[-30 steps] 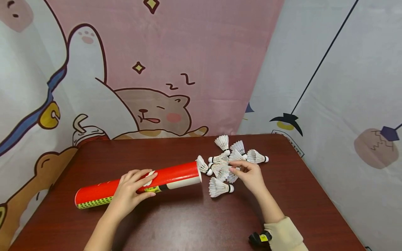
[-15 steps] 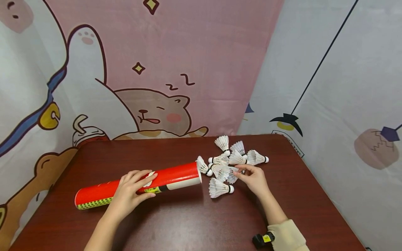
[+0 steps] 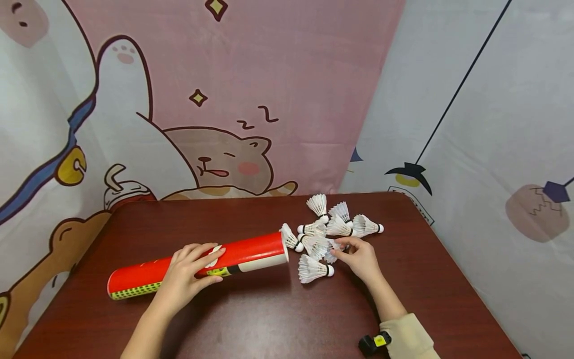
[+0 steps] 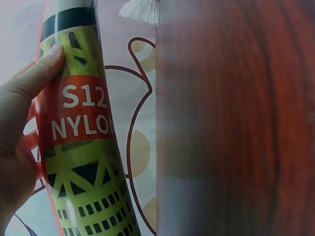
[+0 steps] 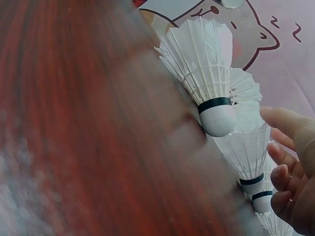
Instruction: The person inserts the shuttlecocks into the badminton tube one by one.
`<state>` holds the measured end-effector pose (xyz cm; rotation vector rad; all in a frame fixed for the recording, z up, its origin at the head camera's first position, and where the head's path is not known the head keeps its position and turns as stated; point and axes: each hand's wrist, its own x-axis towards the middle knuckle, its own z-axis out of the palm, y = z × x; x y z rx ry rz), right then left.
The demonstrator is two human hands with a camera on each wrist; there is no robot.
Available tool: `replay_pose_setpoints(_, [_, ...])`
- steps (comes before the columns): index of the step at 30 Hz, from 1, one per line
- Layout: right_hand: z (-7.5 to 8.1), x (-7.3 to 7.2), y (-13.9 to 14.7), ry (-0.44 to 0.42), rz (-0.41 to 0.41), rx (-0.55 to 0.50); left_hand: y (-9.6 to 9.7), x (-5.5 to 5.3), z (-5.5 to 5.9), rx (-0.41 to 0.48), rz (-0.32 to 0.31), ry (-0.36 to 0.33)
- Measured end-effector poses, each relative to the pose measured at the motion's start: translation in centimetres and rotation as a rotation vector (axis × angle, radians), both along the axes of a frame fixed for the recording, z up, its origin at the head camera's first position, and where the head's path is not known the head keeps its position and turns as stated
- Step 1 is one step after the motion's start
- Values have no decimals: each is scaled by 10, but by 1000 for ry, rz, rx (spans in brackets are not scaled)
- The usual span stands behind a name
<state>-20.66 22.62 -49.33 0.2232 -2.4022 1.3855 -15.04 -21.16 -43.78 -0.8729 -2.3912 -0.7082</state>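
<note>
My left hand [image 3: 188, 271] grips the middle of a long red shuttlecock tube [image 3: 253, 252]; its thumb lies along the printed side [image 4: 81, 108] in the left wrist view. The tube slants across the table, its right end facing the pile and a shadow beneath. My right hand [image 3: 360, 257] pinches the feather skirt of a white shuttlecock [image 3: 331, 252] between thumb and forefinger. In the right wrist view that shuttlecock [image 5: 246, 152] stands beside the fingers, partly behind a nearer shuttlecock [image 5: 197, 64]. Where the forefinger's tip meets the feathers is hidden.
Several more shuttlecocks lie bunched behind and left of my right hand, one [image 3: 291, 238] right at the tube's end and another [image 3: 314, 269] in front. A black wrist strap buckle [image 3: 374, 343] hangs by the right sleeve. The brown table [image 3: 251, 319] meets a cartoon-printed curtain [image 3: 314, 99].
My right hand has drawn back slightly to the right from above the pile, then come down to the shuttlecock. The left hand and tube have stayed put.
</note>
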Motion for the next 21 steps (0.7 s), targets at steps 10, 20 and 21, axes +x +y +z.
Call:
replay_pose_setpoints(10, [6,5,1,20,-35,85,0,0,0,8,-8,16])
replay_pose_setpoints(20, [14,10,9,40,-129,139,1,1,1,10,-11,34])
replay_pose_setpoints(21, [15,10,10,49,-139,142,2,1,1,10,-12,36])
